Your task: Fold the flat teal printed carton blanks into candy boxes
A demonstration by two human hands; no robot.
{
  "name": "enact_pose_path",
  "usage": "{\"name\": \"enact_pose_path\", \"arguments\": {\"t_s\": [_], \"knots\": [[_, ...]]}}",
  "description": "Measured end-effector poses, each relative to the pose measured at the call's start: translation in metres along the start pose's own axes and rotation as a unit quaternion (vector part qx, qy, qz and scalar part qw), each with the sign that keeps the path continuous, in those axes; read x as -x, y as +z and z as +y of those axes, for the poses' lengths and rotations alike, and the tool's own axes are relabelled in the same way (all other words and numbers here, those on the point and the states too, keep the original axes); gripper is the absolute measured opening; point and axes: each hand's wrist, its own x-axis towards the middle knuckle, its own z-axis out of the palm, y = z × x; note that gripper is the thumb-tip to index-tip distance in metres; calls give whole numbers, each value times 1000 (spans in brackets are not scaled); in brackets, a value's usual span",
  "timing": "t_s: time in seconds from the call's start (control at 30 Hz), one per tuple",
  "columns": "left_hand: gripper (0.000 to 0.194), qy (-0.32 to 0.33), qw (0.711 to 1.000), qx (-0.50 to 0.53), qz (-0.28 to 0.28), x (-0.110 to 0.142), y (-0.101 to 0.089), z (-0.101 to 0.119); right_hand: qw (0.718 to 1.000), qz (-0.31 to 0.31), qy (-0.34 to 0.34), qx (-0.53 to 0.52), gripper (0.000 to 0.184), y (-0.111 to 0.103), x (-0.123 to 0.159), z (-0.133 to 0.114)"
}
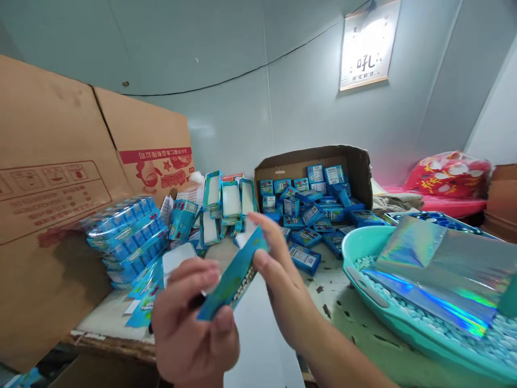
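Low in the middle of the head view, both my hands hold one flat blue carton point(236, 277). My left hand point(194, 328) pinches its lower end between thumb and fingers. My right hand point(274, 269) grips its upper end, fingers along the edge near a white flap. Behind them lie several open blue-and-white cartons point(228, 202) and a wrapped stack of blue packs point(129, 234) to the left.
An open cardboard box point(355, 167) full of small blue boxes stands at the back. At the right, a teal basin point(363, 242) holds pale pellets and shiny holographic bags point(436, 269). Large cardboard boxes point(56, 188) wall off the left. A red bundle point(448, 172) lies far right.
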Motion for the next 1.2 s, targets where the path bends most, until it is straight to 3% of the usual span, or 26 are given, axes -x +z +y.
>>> {"name": "enact_pose_path", "arguments": {"t_s": [0.07,0.1,0.2,0.27,0.33,0.37,0.4,0.47,0.5,0.57,0.63,0.77,0.9,1.07,1.2], "knots": [[27,50,997,46,22,12,3,1,996,-39,61,-51,39,-10,11,17],[33,33,997,60,36,23,4,2,994,-42,69,-73,35,-18,20,27],[61,-140,988,43,51,70,2,14,993,-48,77,-70,28,-43,54,57],[69,-286,958,26,0,109,-4,29,995,-60,72,-27,34,-56,81,72],[69,-393,916,21,-73,144,-13,45,995,-68,51,50,28,-64,106,83],[70,-413,905,10,-106,159,-19,52,992,-75,34,93,16,-68,117,88],[71,-417,899,-6,-138,171,-24,56,987,-84,16,134,18,-70,125,93],[73,-399,895,-29,-198,186,-35,55,970,-117,-8,210,60,-75,136,101],[71,-390,891,-31,-228,190,-40,52,957,-145,-9,250,74,-76,137,104],[58,-379,884,-23,-271,191,-48,41,920,-190,-3,344,80,-79,136,103],[44,-373,882,-18,-288,186,-51,34,865,-198,-50,459,66,-80,130,96],[34,-364,886,-24,-287,174,-49,37,736,-205,-235,601,29,-74,117,82],[36,-364,892,-8,-267,168,-49,40,652,-289,-269,648,38,-63,103,80],[35,-404,884,25,-233,169,-56,29,587,-390,-217,676,38,-43,90,89],[25,-455,861,46,-221,170,-61,23,586,-367,-180,700,23,-37,95,99]]}}
